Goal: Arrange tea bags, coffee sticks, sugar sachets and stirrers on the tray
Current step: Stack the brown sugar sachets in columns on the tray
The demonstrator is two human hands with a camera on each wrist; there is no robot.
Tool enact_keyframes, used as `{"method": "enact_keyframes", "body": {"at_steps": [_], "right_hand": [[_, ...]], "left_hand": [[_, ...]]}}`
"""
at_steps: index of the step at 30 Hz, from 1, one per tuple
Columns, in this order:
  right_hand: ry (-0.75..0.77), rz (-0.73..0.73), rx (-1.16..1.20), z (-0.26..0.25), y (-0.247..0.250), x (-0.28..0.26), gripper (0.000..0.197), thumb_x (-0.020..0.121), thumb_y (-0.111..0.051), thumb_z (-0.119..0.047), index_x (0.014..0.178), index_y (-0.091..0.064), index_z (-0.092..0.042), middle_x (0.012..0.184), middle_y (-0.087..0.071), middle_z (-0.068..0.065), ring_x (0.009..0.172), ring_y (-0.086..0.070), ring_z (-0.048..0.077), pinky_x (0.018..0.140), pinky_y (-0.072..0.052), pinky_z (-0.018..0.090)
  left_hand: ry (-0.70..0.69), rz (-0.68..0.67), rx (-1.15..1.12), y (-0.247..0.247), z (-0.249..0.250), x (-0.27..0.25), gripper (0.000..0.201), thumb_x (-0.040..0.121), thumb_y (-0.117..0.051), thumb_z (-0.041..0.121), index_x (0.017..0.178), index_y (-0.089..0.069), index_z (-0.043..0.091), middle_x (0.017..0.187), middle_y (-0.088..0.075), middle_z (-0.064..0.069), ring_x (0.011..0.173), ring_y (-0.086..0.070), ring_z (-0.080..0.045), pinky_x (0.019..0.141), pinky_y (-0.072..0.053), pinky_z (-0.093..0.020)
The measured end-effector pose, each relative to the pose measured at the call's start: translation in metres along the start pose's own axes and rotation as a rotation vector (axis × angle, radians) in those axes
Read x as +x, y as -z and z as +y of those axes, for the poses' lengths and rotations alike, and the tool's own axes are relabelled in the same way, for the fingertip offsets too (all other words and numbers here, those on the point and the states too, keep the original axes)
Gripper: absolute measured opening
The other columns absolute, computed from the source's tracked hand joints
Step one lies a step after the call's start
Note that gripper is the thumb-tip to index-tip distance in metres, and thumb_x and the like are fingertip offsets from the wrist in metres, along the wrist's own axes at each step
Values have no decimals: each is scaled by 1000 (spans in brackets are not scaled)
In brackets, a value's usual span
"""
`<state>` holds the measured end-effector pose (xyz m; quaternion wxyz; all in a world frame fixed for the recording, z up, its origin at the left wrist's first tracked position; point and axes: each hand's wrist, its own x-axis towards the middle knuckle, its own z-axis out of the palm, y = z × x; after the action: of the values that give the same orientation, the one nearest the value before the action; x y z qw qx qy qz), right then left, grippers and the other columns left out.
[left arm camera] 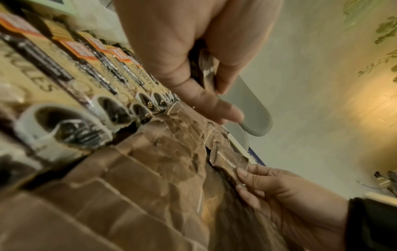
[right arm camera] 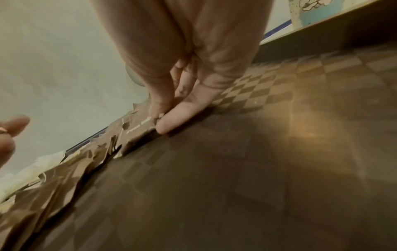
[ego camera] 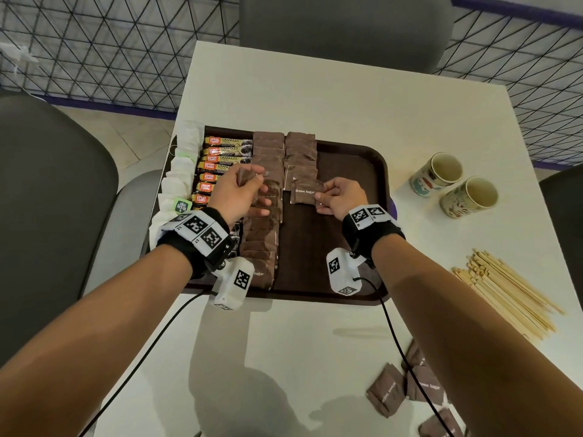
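A dark brown tray (ego camera: 347, 241) holds white tea bags (ego camera: 176, 178) along its left edge, a column of coffee sticks (ego camera: 220, 159), and two columns of brown sugar sachets (ego camera: 268, 152). My right hand (ego camera: 337, 197) pinches the right edge of a brown sugar sachet (ego camera: 304, 193) (right arm camera: 141, 130) lying at the near end of the second column. Above the first sachet column, my left hand (ego camera: 239, 187) grips another brown sachet (ego camera: 246, 176) (left arm camera: 206, 68) between thumb and fingers. Wooden stirrers (ego camera: 504, 294) lie in a pile on the table at the right.
Two paper cups (ego camera: 454, 184) stand right of the tray. Loose brown sugar sachets (ego camera: 407, 392) lie near the table's front right. The white table (ego camera: 315, 99) has grey chairs on the left and at the far side.
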<state>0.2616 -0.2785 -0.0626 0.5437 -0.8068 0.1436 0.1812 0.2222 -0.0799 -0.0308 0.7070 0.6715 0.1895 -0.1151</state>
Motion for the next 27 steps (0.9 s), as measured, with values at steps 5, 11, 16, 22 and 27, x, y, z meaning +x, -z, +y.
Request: {"method": "enact_keyframes", "body": {"at_steps": [5, 11, 16, 22, 27], "right_hand": [[-19, 68, -15, -7, -6, 5, 22, 81, -71, 0, 73, -55, -15, 72, -60, 4, 63, -63, 12, 53, -55, 15], [-43, 97, -18, -11, -10, 8, 17, 80, -71, -1, 78, -58, -12, 72, -60, 2, 62, -62, 9, 55, -56, 15], [-55, 147, -38, -11, -10, 11, 20, 78, -77, -17, 89, -61, -13, 74, -65, -1, 61, -67, 10, 65, -59, 23], [-79, 211, -63, -15, -8, 13, 20, 89, -63, -31, 92, -64, -11, 66, -65, 1, 57, -66, 15, 71, -60, 34], [-23, 182, -125, -17, -7, 16, 8, 87, -67, -21, 81, -66, -16, 64, -63, -1, 57, -63, 11, 69, -60, 33]], "left_hand": [[11, -11, 9, 0, 0, 1, 15, 98, -50, 12, 94, -56, 25, 84, -57, -5, 62, -62, -16, 50, -55, -27], [26, -7, 6, 2, 0, 1, 15, 98, -50, 11, 94, -57, 25, 85, -57, -6, 64, -61, -17, 51, -56, -27], [30, -4, 4, 4, 0, 1, 15, 97, -50, 11, 95, -56, 24, 84, -57, -6, 64, -62, -17, 52, -56, -27], [32, -3, 4, 4, -1, 1, 14, 98, -50, 11, 98, -56, 23, 85, -57, -6, 63, -62, -17, 51, -56, -26], [37, -3, 6, 6, -3, 2, 12, 98, -50, 11, 103, -56, 21, 85, -57, -5, 64, -62, -17, 51, -55, -26]]}}
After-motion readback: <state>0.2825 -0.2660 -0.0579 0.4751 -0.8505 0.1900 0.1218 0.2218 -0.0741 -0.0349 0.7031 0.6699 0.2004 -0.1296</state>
